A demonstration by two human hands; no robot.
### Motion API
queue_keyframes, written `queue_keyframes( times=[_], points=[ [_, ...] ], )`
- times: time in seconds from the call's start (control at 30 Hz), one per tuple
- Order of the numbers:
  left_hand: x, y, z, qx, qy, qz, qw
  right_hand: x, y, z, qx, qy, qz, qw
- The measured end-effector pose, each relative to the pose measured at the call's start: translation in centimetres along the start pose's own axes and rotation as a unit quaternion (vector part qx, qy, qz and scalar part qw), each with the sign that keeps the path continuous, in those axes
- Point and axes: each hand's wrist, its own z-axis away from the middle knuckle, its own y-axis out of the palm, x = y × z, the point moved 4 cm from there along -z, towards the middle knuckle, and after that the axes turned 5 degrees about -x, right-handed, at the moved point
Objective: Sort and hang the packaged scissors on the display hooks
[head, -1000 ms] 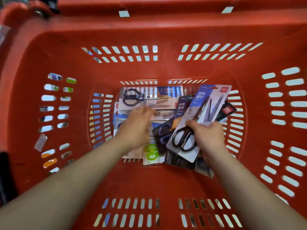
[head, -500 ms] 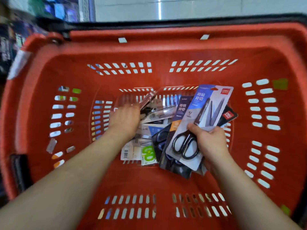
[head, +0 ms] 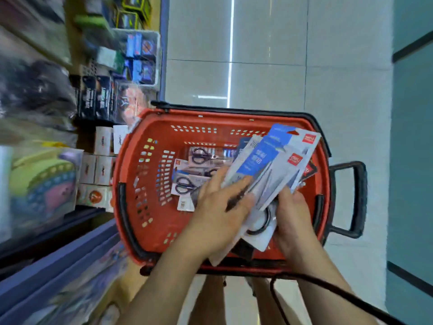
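Note:
A fanned stack of packaged scissors (head: 271, 165), blue and white cards with black-handled scissors, is held up above the red shopping basket (head: 145, 221). My right hand (head: 293, 214) grips the stack's lower end from the right. My left hand (head: 220, 207) lies over the stack's left side, thumb and fingers around the cards. Several more scissor packs (head: 199, 165) lie flat on the basket's bottom, left of the hands. No display hooks can be made out.
The basket stands on a pale tiled floor (head: 269, 55), its black pull handle (head: 351, 198) on the right. Shelves with boxed and bagged goods (head: 98, 146) run along the left, blurred. A black cord (head: 328, 292) crosses my right forearm.
Both hands rose out of the basket. My left hand left the packs on the bottom and joined the right on the stack, which now holds more cards. The view pulled back and up.

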Motion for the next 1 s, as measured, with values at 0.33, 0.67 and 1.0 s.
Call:
queue_keyframes(
  times=[0.33, 0.67, 1.0],
  points=[
    [-5.7, -5.8, 7.1, -0.262, -0.115, 0.255, 0.924, 10.0, 0.2, 9.6, 0.187, -0.120, 0.043, 0.974],
    [-18.6, -11.8, 22.4, -0.472, -0.058, 0.318, 0.820, 19.5, -1.7, 24.5, 0.321, -0.182, 0.032, 0.929],
    [-19.8, -13.1, 37.9, -0.527, -0.064, 0.443, 0.722, 19.7, -2.7, 37.6, 0.450, -0.175, 0.115, 0.868]
  ],
)
